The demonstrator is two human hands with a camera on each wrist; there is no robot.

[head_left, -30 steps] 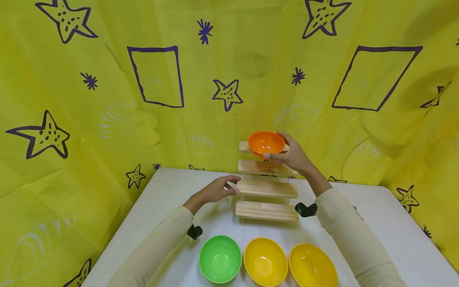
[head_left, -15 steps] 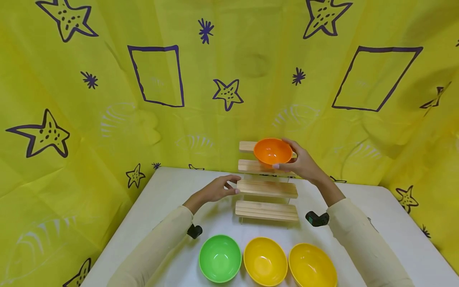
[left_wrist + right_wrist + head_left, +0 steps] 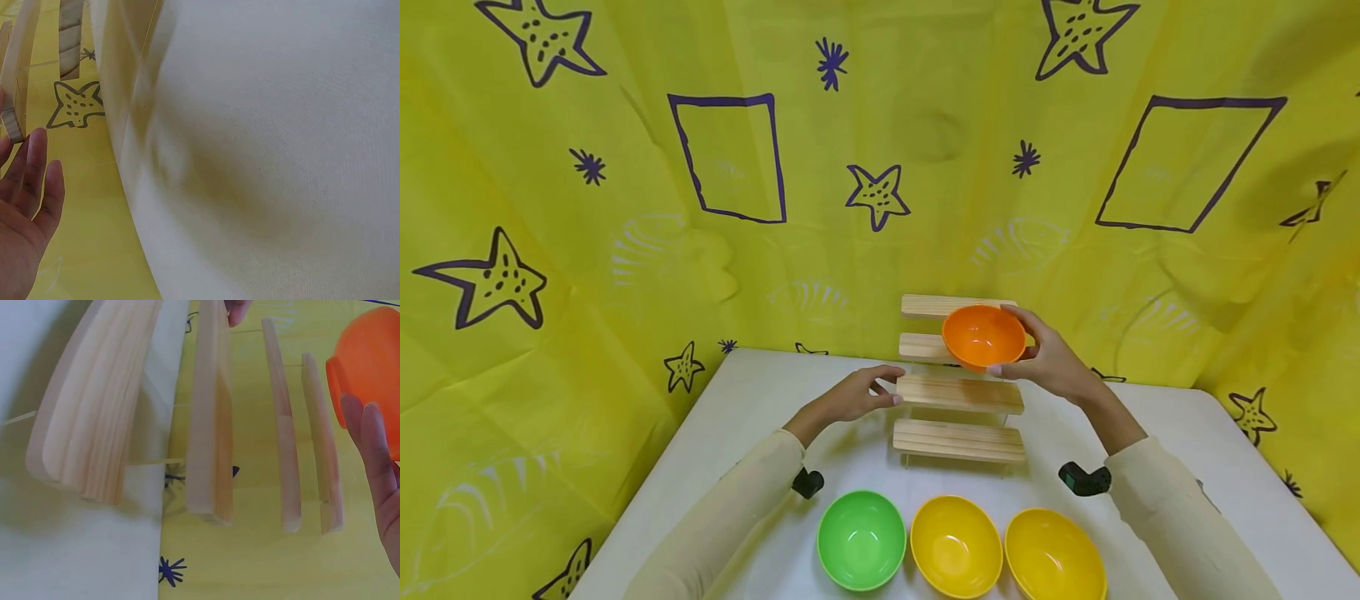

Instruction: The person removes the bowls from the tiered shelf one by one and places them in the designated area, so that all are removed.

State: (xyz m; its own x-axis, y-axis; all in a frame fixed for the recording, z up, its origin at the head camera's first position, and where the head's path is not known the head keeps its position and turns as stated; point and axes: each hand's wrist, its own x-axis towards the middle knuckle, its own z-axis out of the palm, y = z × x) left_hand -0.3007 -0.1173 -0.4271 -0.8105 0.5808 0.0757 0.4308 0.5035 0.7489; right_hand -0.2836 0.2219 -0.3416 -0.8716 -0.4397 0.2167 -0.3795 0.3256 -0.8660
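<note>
An orange bowl (image 3: 983, 336) is held in my right hand (image 3: 1051, 358), fingers at its rim and thumb low on its side. It hangs in front of the upper boards of a stepped wooden shelf rack (image 3: 958, 393). In the right wrist view the orange bowl (image 3: 372, 378) shows its foot ring, apart from the boards. My left hand (image 3: 853, 394) pinches the left end of the rack's third board from the top. In the left wrist view, the left hand's (image 3: 25, 206) fingertips meet the board end; its thumb is mostly cut off.
In front of the rack, a green bowl (image 3: 861, 542), a yellow bowl (image 3: 957, 547) and a second yellow bowl (image 3: 1055, 557) stand in a row on the white table (image 3: 737, 400). A yellow patterned curtain (image 3: 820, 275) rises behind and at both sides.
My right hand has brought the orange bowl down and to the right, away from the top board and nearer to me. The left hand stays at the board's end.
</note>
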